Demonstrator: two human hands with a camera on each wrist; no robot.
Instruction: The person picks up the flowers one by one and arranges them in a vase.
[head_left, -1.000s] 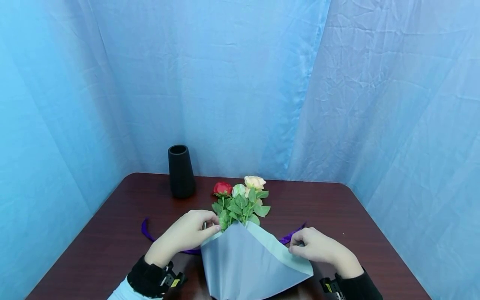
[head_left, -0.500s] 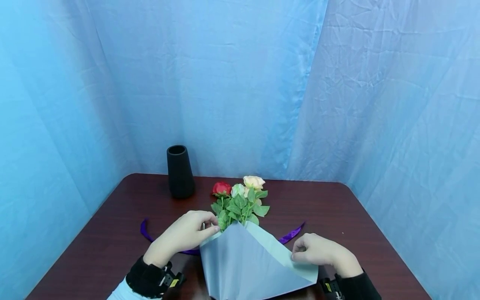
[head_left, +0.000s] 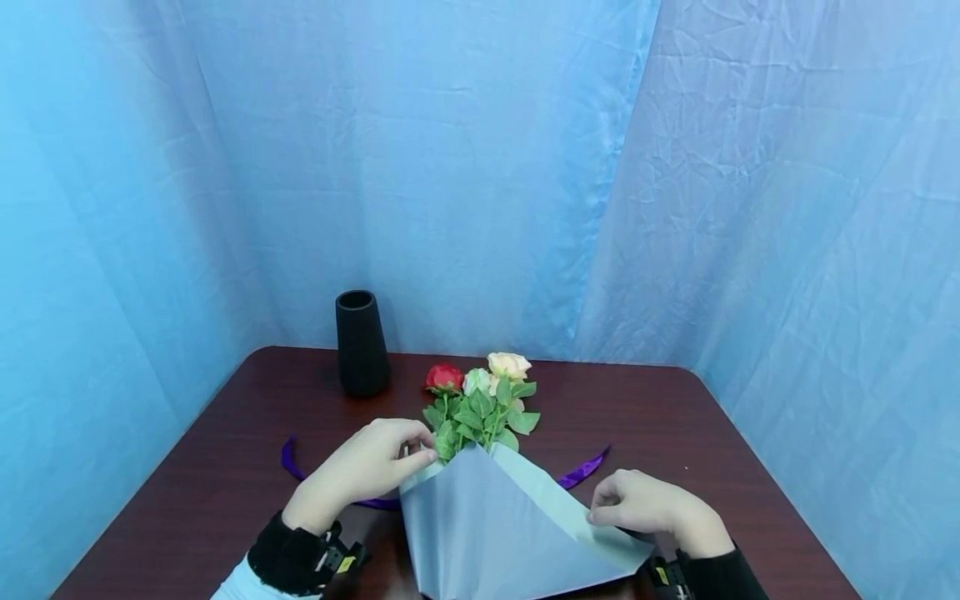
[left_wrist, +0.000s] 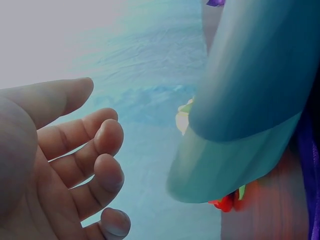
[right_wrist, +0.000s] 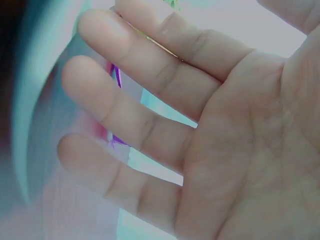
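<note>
Two hands on one sheet of pale grey-blue wrapping paper (head_left: 495, 533), which lies folded into a cone at the near edge of the table (head_left: 720, 433). The left hand (head_left: 367, 471) sits at the paper's left upper edge, knuckles up, fingers curled down with the fingertips pinching that edge just beside the leaves; in the left wrist view the left hand's fingers (left_wrist: 95, 165) look loosely bent with the paper edge close by, and contact there is hard to make out. The right hand (head_left: 648, 508) rests on the paper's right flap, fingers bent and the tips pinching the flap's edge; the right wrist view is blurred and washed out, showing the right hand's fingers (right_wrist: 135, 115) spread fairly straight, so the hold reads only from the head camera. Out of the cone's top, beyond the left hand, comes one bunch of artificial roses (head_left: 480, 400): three blooms counted, one red, one white, one peach, over green leaves, with the stems hidden inside the paper. One purple ribbon (head_left: 581, 471) runs under the paper, an end showing on each side, its middle covered. Beyond the bouquet to the left stands one black vase (head_left: 362, 342), upright, well apart from the hands. The paper's bottom is cut off by the frame.
</note>
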